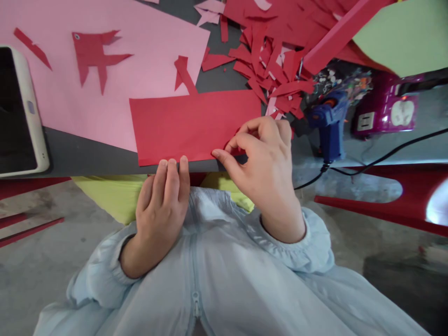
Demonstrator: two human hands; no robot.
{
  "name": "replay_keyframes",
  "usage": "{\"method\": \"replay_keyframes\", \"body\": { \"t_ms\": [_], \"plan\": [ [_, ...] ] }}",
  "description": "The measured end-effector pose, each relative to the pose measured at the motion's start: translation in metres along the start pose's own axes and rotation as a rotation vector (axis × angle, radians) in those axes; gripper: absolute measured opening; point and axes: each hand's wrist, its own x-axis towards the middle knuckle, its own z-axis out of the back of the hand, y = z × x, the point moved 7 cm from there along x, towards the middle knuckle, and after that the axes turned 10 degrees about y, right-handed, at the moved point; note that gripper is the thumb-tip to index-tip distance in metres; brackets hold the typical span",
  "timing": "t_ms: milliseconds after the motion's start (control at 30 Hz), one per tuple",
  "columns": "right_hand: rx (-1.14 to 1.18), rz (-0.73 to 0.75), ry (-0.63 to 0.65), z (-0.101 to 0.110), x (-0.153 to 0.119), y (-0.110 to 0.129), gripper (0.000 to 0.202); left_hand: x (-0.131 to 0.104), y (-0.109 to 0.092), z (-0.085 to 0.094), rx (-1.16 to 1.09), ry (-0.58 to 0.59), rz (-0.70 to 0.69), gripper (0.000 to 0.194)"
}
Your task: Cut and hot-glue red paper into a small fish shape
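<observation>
A rectangular sheet of red paper (pixel 189 126) lies at the near edge of the dark table, partly over a large pink sheet (pixel 147 70). My left hand (pixel 163 205) rests flat at the paper's near edge, its fingers stretched out with the tips touching it. My right hand (pixel 266 158) is bent over the paper's near right part, thumb and forefinger drawn close in a pinch at the edge. The palm side of this hand is hidden. A red paper fish (pixel 90 51) with a small eye lies on the pink sheet.
Red paper scraps (pixel 269 70) are heaped at the back right. Beside them stand a blue glue gun (pixel 331 121) with a black cable and a purple power socket (pixel 385 107). A phone (pixel 21 112) lies left. Light green paper (pixel 409 37) is at the far right.
</observation>
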Motion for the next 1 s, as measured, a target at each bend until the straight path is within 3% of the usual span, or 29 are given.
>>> {"method": "replay_keyframes", "body": {
  "t_ms": [233, 700, 867, 1000],
  "plan": [
    [0.006, -0.005, 0.035, 0.002, 0.002, 0.001, 0.029, 0.003, -0.01, -0.001, 0.132, -0.001, 0.041, 0.058],
    [-0.032, 0.011, 0.056, 0.001, 0.006, 0.002, 0.028, 0.003, -0.008, -0.001, 0.032, 0.012, 0.104, 0.049],
    [-0.045, 0.021, 0.075, 0.0, 0.006, 0.002, 0.029, 0.003, 0.005, -0.001, -0.093, 0.06, 0.051, 0.047],
    [-0.043, 0.034, 0.052, 0.0, 0.005, 0.002, 0.031, 0.01, 0.031, 0.0, -0.234, 0.048, 0.082, 0.041]
  ]
}}
